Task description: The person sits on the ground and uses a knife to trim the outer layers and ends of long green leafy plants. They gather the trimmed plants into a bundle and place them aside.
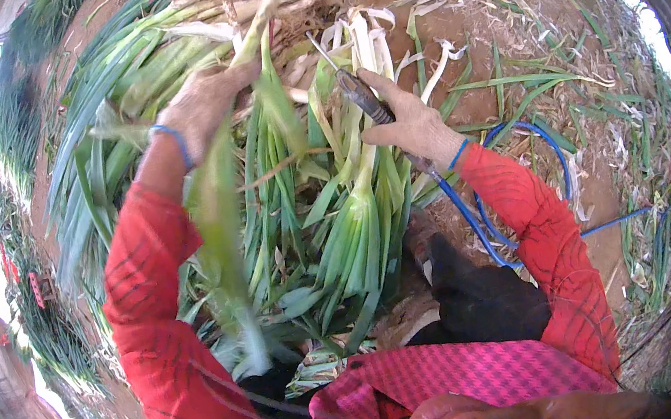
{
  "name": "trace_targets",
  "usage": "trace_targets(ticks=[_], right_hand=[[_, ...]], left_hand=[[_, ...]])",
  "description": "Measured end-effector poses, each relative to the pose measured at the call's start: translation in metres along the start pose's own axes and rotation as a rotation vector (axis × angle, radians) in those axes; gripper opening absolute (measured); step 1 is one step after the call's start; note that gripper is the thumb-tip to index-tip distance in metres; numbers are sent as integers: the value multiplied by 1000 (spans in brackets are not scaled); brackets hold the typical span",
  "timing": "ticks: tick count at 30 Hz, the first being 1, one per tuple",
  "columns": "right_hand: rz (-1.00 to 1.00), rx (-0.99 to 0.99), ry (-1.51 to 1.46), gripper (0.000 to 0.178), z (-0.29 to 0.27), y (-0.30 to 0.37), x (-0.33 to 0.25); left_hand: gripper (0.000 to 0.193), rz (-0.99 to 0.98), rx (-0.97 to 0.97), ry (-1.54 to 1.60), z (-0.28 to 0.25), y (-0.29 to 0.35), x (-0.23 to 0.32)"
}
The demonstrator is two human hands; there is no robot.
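Observation:
My left hand point(204, 112), in a pale glove with a blue band at the wrist, is closed around a long green onion point(220, 218). The onion's pale root end points away from me, and its blurred green leaves hang toward my lap. In my gloved right hand point(414, 124) is an air blow gun point(362, 94), gripped with its thin metal nozzle pointing up and to the left. A blue hose point(466, 212) runs from its lower end. Between and below my hands lies a heap of green onions point(356, 232), with loose whitish peeled layers point(367, 40) just beyond the nozzle.
A pile of unpeeled green onions point(109, 148) spreads at the upper left, and more bundles point(60, 337) line the left side. Leaf scraps and husks point(519, 43) litter the brown ground at right. The hose loops beside my right forearm and trails to the right edge.

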State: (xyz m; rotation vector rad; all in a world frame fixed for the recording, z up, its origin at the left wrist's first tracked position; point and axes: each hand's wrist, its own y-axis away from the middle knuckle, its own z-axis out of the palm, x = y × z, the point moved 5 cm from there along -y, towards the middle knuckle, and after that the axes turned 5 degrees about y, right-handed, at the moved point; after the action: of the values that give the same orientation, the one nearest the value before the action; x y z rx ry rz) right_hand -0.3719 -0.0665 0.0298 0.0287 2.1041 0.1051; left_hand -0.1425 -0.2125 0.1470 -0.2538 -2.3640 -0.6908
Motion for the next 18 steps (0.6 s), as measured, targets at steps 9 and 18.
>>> trace_targets(ticks=[9, 18], right_hand=[[-29, -7, 81, 100, 22, 14, 8], [-1, -387, 252, 91, 44, 105, -17]], left_hand=[[80, -350, 3, 543, 183, 63, -188], [52, -279, 186, 1085, 201, 100, -154]])
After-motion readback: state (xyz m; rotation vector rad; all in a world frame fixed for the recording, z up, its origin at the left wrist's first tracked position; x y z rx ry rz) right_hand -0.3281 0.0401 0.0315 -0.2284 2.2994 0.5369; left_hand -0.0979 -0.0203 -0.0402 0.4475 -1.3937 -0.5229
